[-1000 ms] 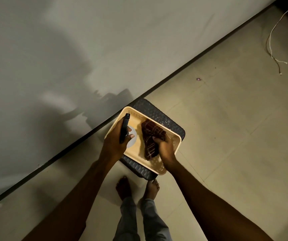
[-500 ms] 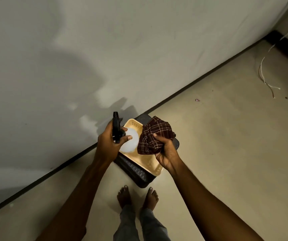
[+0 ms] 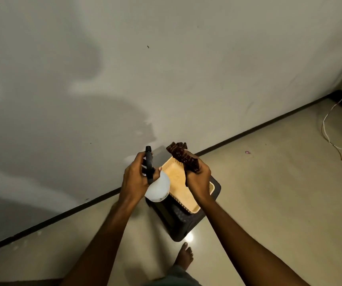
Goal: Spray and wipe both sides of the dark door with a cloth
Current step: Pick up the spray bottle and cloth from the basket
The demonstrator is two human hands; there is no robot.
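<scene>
The left hand (image 3: pixel 137 178) grips the spray bottle (image 3: pixel 158 186) at its trigger; the right hand (image 3: pixel 199 178) clutches the bunched cloth (image 3: pixel 183 156) above the basket (image 3: pixel 176 178); no dark door shows, so spraying and wiping both sides seemingly remain undone.

floor (image 3: pixel 269 203) | dark stool (image 3: pixel 178 223) bearing basket (image 3: pixel 176 178) | white cable (image 3: pixel 323 123) near wall
</scene>
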